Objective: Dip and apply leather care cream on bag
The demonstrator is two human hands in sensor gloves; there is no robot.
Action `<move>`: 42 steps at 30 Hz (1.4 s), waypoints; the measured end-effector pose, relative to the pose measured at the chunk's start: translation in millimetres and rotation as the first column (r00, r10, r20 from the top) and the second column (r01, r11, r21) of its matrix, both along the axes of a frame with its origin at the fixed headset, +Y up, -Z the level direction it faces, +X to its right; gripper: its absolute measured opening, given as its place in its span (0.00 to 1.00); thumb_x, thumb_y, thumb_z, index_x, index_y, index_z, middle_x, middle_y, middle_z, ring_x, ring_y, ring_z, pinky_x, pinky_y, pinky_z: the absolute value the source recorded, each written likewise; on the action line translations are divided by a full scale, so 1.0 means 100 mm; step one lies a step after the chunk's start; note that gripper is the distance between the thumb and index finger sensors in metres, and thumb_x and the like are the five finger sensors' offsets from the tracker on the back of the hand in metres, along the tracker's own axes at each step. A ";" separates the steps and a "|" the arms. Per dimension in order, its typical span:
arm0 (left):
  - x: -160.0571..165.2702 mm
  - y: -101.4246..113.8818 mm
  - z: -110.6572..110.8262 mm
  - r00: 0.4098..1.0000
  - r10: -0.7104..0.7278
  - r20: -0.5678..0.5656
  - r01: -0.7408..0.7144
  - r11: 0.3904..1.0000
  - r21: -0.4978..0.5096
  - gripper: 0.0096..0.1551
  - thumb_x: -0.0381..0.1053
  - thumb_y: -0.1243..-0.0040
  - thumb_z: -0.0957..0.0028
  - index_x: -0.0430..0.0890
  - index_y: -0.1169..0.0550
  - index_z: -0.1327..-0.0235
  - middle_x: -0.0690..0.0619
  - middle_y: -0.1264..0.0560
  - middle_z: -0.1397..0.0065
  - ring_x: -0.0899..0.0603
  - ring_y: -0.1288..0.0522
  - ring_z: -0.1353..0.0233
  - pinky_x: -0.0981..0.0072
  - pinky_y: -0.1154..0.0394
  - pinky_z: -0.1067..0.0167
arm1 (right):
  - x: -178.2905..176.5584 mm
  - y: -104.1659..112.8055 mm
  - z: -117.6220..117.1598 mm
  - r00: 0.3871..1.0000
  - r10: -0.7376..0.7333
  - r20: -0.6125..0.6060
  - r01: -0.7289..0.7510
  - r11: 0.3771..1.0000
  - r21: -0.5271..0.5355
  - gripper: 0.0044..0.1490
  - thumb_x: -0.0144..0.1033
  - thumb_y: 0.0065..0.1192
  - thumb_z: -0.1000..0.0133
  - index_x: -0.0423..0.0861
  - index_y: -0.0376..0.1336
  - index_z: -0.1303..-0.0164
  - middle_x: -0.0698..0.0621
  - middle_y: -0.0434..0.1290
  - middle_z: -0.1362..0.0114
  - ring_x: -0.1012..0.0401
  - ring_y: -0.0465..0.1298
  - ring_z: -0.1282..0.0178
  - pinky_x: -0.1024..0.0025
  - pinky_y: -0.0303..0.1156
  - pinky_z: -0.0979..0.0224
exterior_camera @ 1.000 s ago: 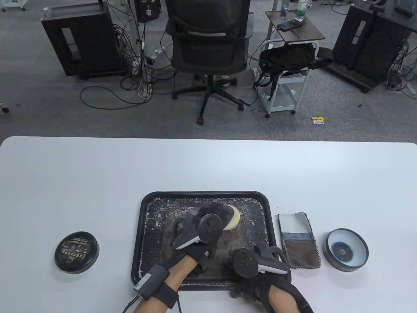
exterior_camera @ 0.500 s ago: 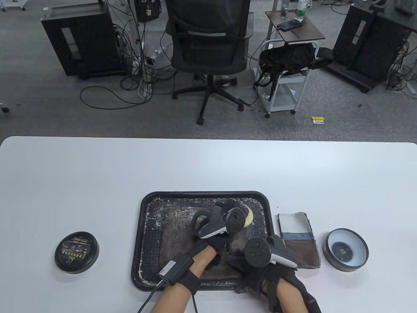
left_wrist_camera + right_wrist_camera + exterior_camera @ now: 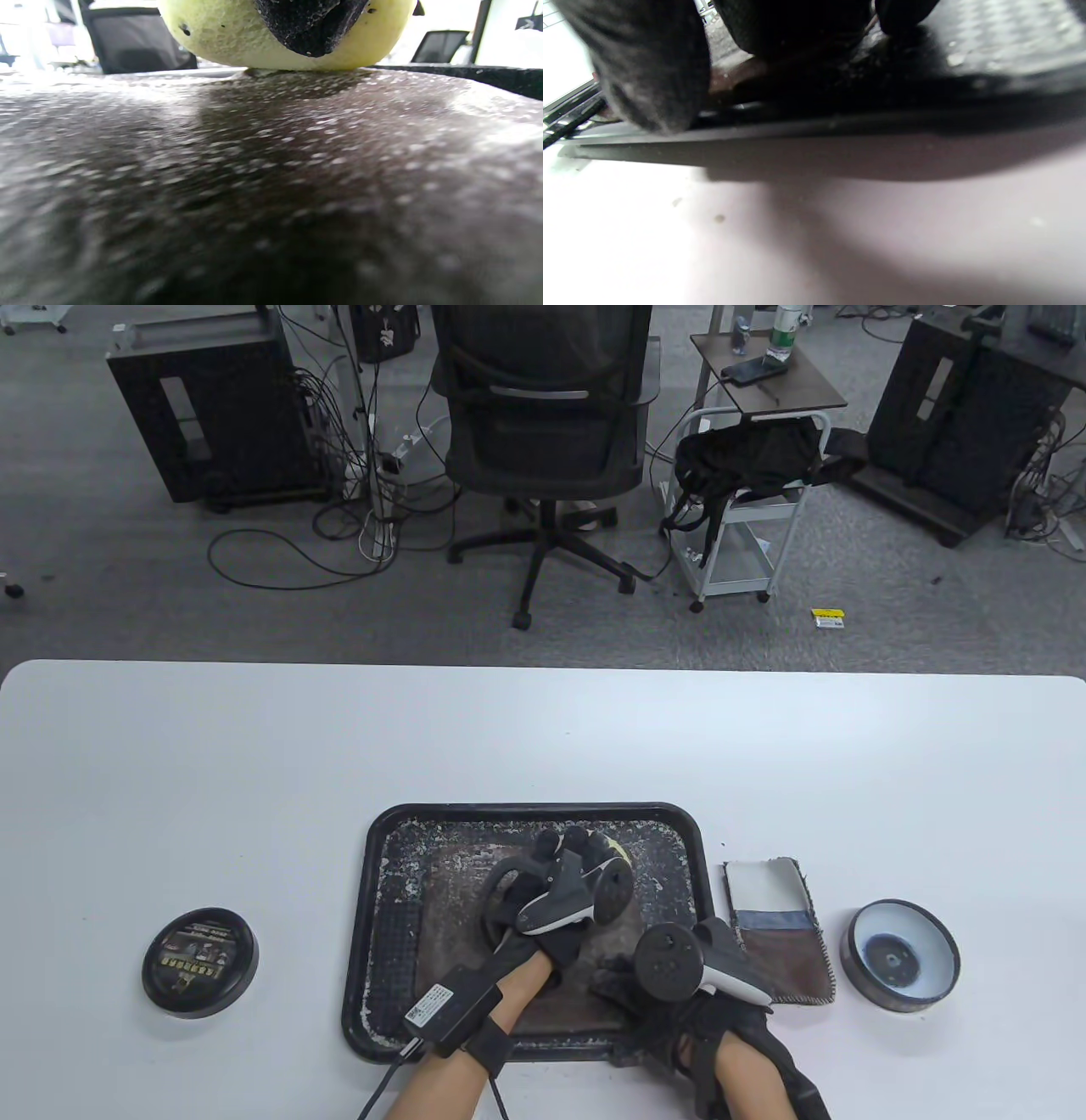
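A brown leather bag (image 3: 454,916) lies flat in the black tray (image 3: 534,809). My left hand (image 3: 585,845) grips a round yellow sponge (image 3: 617,850) and presses it on the bag's far right part. In the left wrist view the sponge (image 3: 220,34) sits on the speckled leather (image 3: 271,178) with a black fingertip (image 3: 309,21) over it. My right hand (image 3: 615,976) rests on the bag's near right corner, by the tray's front rim (image 3: 840,127); its gloved fingers (image 3: 649,76) fill the top of the right wrist view. The open cream tin (image 3: 899,954) stands at the right.
The tin's black lid (image 3: 199,961) lies on the white table (image 3: 254,780) at the left. A folded cloth swatch (image 3: 776,933) lies between tray and tin. An office chair (image 3: 543,432) and a small cart (image 3: 747,500) stand beyond the far edge.
My left hand slid the sponge to the right over the bag, then back a little left and farther away. My right hand shifted slightly right and has stayed put since.
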State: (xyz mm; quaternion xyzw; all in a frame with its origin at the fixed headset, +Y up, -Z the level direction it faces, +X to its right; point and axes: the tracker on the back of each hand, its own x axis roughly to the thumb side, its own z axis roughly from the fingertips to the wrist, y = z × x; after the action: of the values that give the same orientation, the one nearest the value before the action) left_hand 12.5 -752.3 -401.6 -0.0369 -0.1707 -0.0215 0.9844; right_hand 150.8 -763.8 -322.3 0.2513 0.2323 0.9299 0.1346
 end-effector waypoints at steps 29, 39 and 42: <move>-0.63 0.01 0.09 0.947 -0.180 -0.266 0.174 0.984 -0.044 0.35 0.46 0.39 0.54 0.65 0.36 0.32 0.63 0.41 0.20 0.49 0.43 0.17 0.52 0.46 0.21 | -0.01 -0.01 0.01 0.999 0.007 0.032 -0.007 1.000 -0.008 0.51 0.46 0.76 0.59 0.50 0.59 0.24 0.51 0.55 0.18 0.51 0.55 0.21 0.48 0.58 0.23; -0.80 0.05 0.09 0.899 -0.211 -0.383 0.203 0.977 -0.064 0.35 0.47 0.39 0.54 0.64 0.36 0.32 0.61 0.40 0.20 0.47 0.40 0.18 0.52 0.43 0.22 | -0.01 -0.01 0.02 0.999 0.013 0.040 -0.012 1.000 -0.011 0.51 0.46 0.76 0.59 0.50 0.58 0.24 0.51 0.55 0.18 0.51 0.55 0.21 0.47 0.58 0.23; -0.87 0.06 0.07 0.875 -0.232 -0.426 0.216 0.973 -0.086 0.36 0.47 0.39 0.55 0.63 0.36 0.32 0.60 0.39 0.20 0.47 0.39 0.18 0.52 0.42 0.22 | -0.02 -0.01 0.02 0.999 0.014 0.041 -0.014 1.000 -0.012 0.51 0.46 0.76 0.59 0.50 0.58 0.24 0.51 0.55 0.18 0.51 0.55 0.21 0.47 0.58 0.23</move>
State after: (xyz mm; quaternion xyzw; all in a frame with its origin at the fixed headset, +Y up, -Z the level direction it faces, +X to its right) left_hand -74.2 -746.5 -394.2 -0.0780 0.0572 -0.1236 0.9876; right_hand 149.2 -764.7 -320.3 0.2299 0.2366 0.9345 0.1341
